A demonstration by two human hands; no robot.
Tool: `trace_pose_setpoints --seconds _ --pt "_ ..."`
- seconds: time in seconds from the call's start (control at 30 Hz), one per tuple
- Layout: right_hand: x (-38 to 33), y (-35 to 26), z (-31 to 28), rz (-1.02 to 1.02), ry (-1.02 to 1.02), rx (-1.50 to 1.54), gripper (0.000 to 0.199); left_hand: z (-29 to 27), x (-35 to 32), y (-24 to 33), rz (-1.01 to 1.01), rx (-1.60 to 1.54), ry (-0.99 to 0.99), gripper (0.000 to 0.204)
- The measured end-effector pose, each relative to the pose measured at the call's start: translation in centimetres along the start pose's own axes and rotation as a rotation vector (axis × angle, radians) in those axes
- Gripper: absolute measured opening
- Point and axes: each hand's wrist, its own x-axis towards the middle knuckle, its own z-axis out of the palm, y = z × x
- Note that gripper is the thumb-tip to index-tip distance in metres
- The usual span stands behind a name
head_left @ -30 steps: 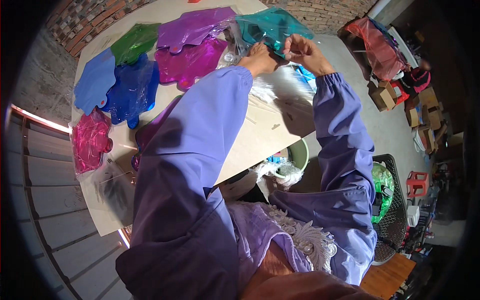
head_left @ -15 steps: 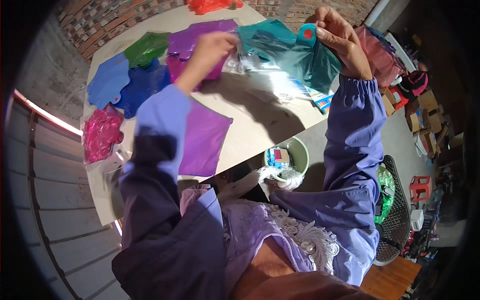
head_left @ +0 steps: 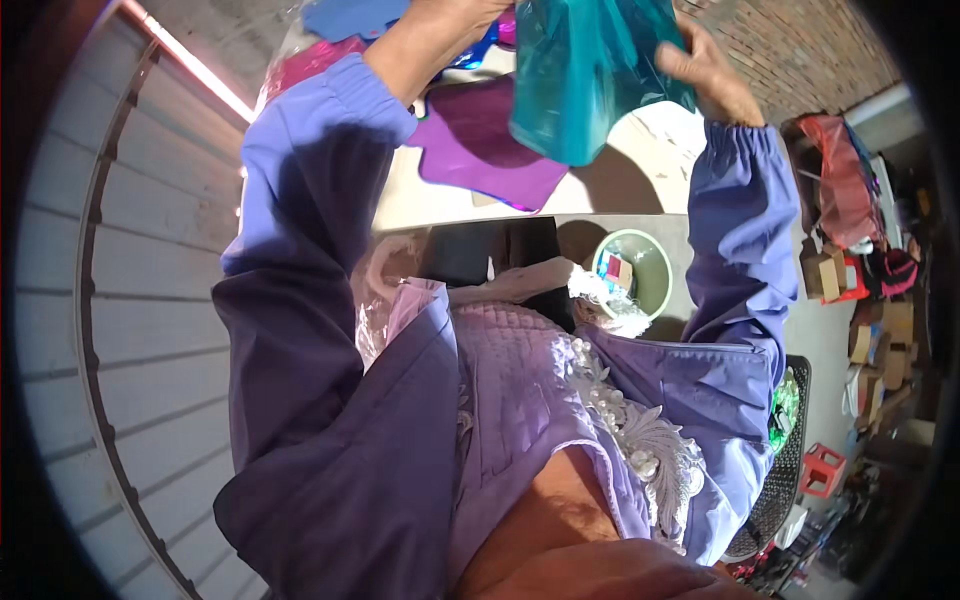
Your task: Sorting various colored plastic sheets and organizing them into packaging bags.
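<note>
A shiny teal plastic piece point(head_left: 568, 95) hangs in loose folds above the table, its top cut off by the upper edge of the view. At its right side my right hand point(head_left: 712, 78) is closed on it, thumb in front. My left hand point(head_left: 440, 38) reaches up to its upper left; those fingers run out of view, so their grip does not show. Below the teal piece, a flat purple piece with a wavy edge point(head_left: 475, 140) lies on the pale table point(head_left: 620, 195), partly in shadow.
Blue point(head_left: 350, 15) and pink point(head_left: 310, 65) plastic pieces lie at the far left of the table. Past its front edge stands a pale green bucket point(head_left: 655, 275) with small packages and white lace. Cardboard boxes point(head_left: 825, 275) and a red stool point(head_left: 822, 470) are on the right.
The teal piece has been lifted off the table and brought nearer, now hanging between my hands. My left hand has moved beside it. The whole view has shifted and turned.
</note>
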Motion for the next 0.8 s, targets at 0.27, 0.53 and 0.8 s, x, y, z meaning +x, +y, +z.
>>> trace_pose_setpoints --seconds 0.27,0.53,0.8 --pt "-2.4 6.1 2.6 0.545 -0.167 0.240 0.016 -7.9 -5.8 -7.7 -0.377 0.201 0.063 0.015" --pt "-2.6 11.4 5.9 0.714 -0.201 -0.247 0.012 -10.6 -12.4 -12.9 -0.654 0.248 -0.133 0.017" --pt "-1.5 14.5 6.8 0.524 -0.225 -0.575 0.026 -11.7 -13.1 -14.7 -0.524 0.595 -0.174 0.033"
